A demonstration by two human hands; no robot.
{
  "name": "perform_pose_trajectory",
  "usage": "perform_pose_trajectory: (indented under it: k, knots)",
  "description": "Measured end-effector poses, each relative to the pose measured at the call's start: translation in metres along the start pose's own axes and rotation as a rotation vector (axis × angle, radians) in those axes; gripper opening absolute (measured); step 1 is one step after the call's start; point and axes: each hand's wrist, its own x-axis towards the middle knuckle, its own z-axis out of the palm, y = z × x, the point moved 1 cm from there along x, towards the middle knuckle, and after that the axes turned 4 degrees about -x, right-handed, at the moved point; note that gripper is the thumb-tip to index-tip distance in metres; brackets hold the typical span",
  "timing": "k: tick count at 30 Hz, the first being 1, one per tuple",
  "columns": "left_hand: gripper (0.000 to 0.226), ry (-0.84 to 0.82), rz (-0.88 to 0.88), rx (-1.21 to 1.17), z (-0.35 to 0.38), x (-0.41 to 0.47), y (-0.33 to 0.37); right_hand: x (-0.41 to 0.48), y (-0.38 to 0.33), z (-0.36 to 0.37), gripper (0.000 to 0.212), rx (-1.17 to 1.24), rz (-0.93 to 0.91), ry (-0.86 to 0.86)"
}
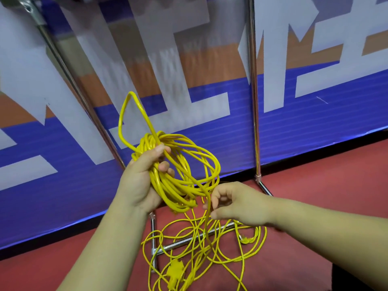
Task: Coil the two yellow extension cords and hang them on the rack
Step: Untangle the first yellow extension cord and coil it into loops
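My left hand (144, 177) grips a thick coil of yellow extension cord (184, 164) held up in front of me, with one loop sticking up above the fist. A single strand runs from the coil down through my right hand (233, 203), whose thumb and fingers pinch it loosely. Below, loose yellow cord (210, 248) lies tangled on the red floor, with a yellow plug block (175, 269) in the heap. The chrome rack's uprights (254, 87) rise behind the coil, and its base bars (189, 240) lie under the tangle.
A blue, white and orange banner wall (63, 164) stands right behind the rack. Red floor (325, 175) spreads to the right and front. A dark object (357, 278) sits at the lower right corner.
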Motion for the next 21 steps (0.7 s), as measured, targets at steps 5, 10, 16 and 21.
perform_pose_trajectory:
  k: [5, 10, 16, 21]
  knots:
    - [0.027, 0.090, -0.064, -0.108, -0.022, 0.001, 0.011, 0.008, -0.012, 0.017, 0.026, 0.193, -0.014, 0.109]
    - [0.019, 0.303, -0.182, -0.011, -0.050, 0.003, 0.002, 0.023, -0.021, -0.003, 0.018, 0.524, 0.093, 0.470]
    - [0.010, 0.205, -0.247, -0.045, -0.058, -0.001, 0.009, 0.033, -0.005, -0.018, 0.009, 0.464, 0.172, 0.687]
    - [0.013, 0.070, -0.219, -0.106, -0.056, -0.002, 0.016, 0.034, 0.011, -0.021, 0.012, -0.034, 0.197, 0.604]
